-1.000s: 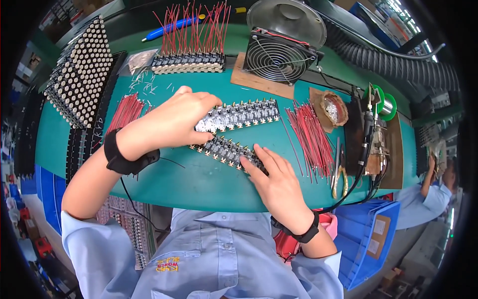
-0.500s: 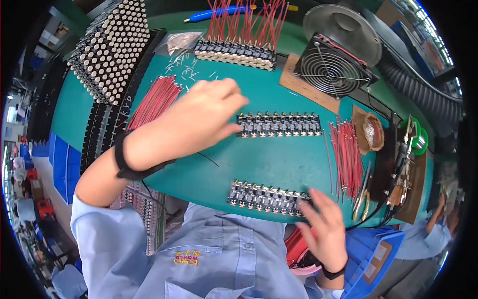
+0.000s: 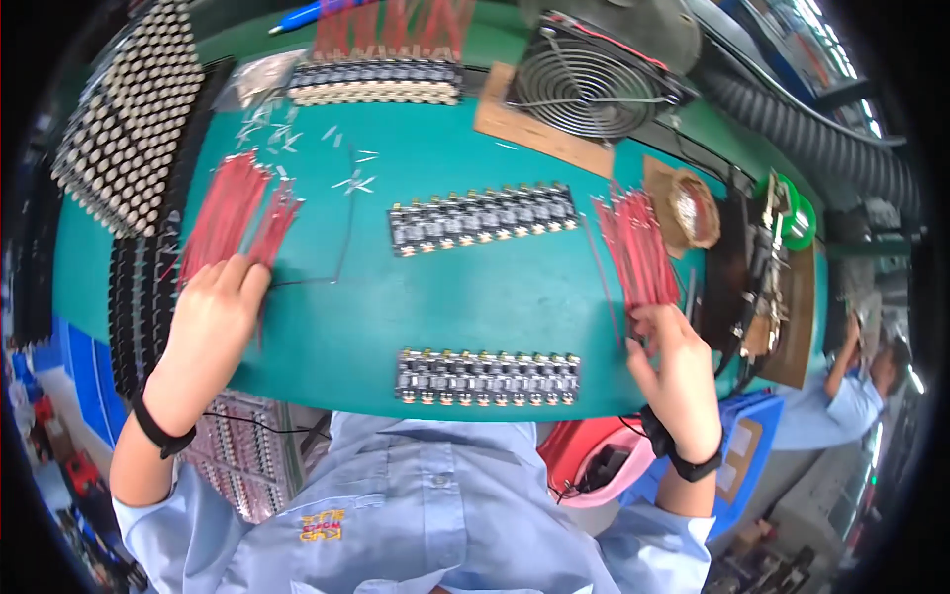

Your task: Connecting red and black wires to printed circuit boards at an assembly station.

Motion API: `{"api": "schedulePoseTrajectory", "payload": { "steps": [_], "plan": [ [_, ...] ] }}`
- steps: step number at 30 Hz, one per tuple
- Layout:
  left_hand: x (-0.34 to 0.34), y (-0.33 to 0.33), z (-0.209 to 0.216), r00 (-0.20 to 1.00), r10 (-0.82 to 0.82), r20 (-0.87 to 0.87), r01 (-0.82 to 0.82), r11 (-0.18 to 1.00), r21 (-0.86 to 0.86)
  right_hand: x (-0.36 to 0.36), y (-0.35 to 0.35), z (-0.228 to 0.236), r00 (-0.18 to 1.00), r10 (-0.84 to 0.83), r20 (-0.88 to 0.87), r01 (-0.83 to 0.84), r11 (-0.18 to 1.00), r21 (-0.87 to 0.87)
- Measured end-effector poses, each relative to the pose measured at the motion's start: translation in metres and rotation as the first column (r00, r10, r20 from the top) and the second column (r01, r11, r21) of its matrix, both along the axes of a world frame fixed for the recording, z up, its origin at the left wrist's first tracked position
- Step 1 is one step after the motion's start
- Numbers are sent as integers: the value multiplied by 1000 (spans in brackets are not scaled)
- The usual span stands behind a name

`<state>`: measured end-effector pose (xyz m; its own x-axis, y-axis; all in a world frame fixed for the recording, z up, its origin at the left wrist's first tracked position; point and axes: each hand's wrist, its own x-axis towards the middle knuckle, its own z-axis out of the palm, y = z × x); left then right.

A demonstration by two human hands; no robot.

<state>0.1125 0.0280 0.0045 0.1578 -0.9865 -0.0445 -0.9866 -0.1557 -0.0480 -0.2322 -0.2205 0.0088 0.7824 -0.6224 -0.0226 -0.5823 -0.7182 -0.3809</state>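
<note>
Head view: our left hand (image 3: pixel 211 312) covers left red wires (image 3: pixel 224 210); our right hand (image 3: pixel 679 366) is at right red wires (image 3: pixel 636 247), 2 board strips (image 3: pixel 485 218) between. Either grip's closure we cannot tell; light pinching should keep strands parallel.

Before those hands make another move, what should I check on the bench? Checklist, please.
1. Far board strip and near board strip lie apart: ok.
2. Left hand at the left red wires: ok; wire gripped: cannot tell.
3. Right hand at the right red wires: ok; wire gripped: cannot tell.
4. Small white pieces gathered together: not ok, scattered.
5. Left wristband and right wristband worn: ok.
</note>
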Motion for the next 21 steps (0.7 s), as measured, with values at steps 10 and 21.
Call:
{"api": "schedulePoseTrajectory", "payload": {
  "steps": [10, 21],
  "plan": [
    [-40, 12, 49, 899, 244, -364, -326, 927, -184, 14, 6, -14, 991, 17, -136, -40, 986, -163],
    [-96, 15, -12, 166, 104, -981, -488, 873, 10, -15, 21, 9, 997, -67, -32, 70, 993, 91]
  ]
}}
